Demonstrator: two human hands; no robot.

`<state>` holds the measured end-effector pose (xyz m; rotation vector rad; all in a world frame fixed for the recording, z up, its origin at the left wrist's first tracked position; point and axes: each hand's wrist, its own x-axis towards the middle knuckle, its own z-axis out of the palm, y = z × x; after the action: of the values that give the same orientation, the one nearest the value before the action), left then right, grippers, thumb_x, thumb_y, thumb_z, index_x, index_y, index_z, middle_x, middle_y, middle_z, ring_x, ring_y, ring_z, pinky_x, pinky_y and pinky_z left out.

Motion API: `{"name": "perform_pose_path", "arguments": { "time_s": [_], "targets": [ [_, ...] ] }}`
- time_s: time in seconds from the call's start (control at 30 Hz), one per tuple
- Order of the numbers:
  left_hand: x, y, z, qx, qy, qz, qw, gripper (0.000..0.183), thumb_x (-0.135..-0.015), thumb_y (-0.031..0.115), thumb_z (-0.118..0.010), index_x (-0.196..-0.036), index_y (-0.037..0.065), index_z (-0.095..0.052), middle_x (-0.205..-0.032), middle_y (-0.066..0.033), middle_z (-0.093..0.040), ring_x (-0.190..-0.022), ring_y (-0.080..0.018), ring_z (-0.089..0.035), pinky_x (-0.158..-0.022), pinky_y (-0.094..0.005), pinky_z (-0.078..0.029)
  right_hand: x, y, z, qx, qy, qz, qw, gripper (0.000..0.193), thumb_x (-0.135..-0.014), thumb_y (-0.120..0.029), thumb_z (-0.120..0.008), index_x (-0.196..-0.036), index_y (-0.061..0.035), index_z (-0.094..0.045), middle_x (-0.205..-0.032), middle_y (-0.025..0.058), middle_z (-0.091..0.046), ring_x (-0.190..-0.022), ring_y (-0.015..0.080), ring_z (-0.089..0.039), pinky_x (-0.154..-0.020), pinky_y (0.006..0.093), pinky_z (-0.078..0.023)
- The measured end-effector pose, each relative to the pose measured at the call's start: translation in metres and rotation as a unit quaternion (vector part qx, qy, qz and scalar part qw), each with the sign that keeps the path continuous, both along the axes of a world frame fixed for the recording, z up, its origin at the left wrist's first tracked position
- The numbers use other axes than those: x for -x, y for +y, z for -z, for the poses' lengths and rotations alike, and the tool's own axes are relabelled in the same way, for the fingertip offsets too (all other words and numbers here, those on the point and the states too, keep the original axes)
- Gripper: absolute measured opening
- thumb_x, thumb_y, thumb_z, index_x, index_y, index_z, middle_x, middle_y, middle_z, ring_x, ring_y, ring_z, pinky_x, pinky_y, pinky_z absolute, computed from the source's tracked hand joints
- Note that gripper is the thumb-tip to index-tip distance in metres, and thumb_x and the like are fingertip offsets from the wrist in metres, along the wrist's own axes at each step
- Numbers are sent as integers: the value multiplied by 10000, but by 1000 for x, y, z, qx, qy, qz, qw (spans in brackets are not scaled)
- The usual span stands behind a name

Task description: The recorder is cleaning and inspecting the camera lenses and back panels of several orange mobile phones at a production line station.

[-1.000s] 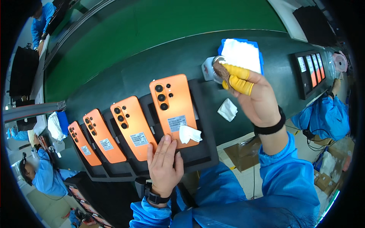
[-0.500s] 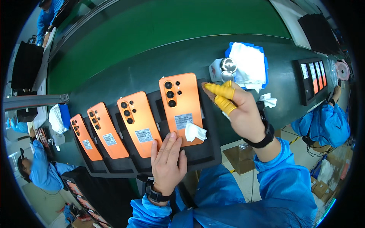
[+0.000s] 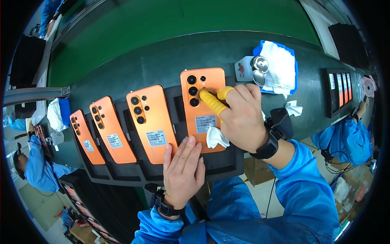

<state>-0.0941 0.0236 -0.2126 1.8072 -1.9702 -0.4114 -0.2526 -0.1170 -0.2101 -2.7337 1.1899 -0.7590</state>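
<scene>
The left hand (image 3: 185, 175) lies flat, grip spread and empty, fingertips on the near-left corner of the rightmost orange phone (image 3: 200, 112) in a black tray (image 3: 219, 167). The right hand (image 3: 243, 118) reaches its camera lenses (image 3: 193, 91), grip too hidden to judge.

This is a factory workshop: identical orange phones (image 3: 152, 121) lie in a row in a black tray (image 3: 215, 173) on a long green bench (image 3: 150, 65), a similar tray (image 3: 332, 106) stands farther along, co-workers (image 3: 40, 173) in matching blue workwear (image 3: 345, 136) flank it, and cardboard boxes (image 3: 259, 171) lie below.
</scene>
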Motion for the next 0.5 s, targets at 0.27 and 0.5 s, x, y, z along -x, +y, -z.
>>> {"name": "perform_pose_path", "arguments": {
  "time_s": [0.27, 0.5],
  "targets": [
    [1, -1, -1, -3, 3, 0, 1000, 404, -812, 81, -667, -1215, 53, -648, -1332, -110, -609, -1218, -252, -594, -1109, -475, -318, -1, 3, 1, -7, -35, 25, 999, 297, -673, -108, -658, -949, -41, -745, -854, 24, -564, -811, 197, -528, -787, 407, -326],
    [2, 0, -1, -8, -9, 0, 1000, 417, -813, 78, -663, -1229, 52, -638, -1324, -114, -613, -1223, -253, -591, -1118, -470, -312, -2, 3, 3, 3, -36, 10, 999, 254, -691, -89, -649, -920, -49, -752, -824, 14, -536, -788, 182, -525, -789, 407, -320]
  ]
}}
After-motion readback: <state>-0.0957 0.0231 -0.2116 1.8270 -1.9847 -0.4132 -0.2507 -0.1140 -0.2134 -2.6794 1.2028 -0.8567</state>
